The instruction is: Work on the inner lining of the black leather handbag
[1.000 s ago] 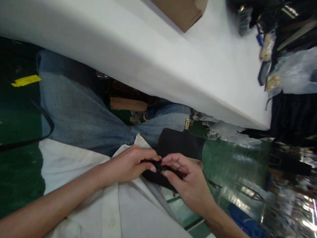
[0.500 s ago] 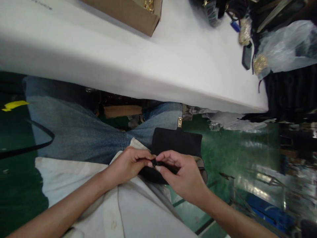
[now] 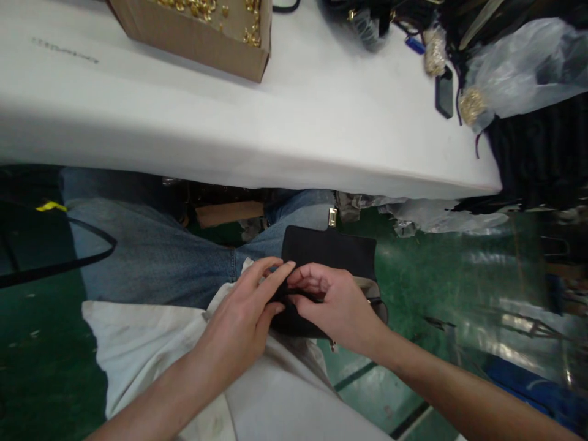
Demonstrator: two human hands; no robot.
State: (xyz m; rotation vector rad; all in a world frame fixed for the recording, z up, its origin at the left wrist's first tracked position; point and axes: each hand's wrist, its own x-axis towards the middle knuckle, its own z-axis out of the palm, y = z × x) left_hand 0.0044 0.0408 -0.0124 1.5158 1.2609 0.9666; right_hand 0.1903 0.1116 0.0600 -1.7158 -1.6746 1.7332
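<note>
Since a moment ago the left hand (image 3: 243, 312) has uncurled — fingers now flat on the bag (image 3: 328, 254), which lies on the lap; right hand (image 3: 337, 303), at its 3 o'clock, pinches the bag's edge.

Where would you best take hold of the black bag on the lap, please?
Probably by the far edge of the open flap, coming from the table side: it lies flat and uncovered there, beside the gold clasp. The near end of the black bag is covered by the left hand and right hand.
</note>
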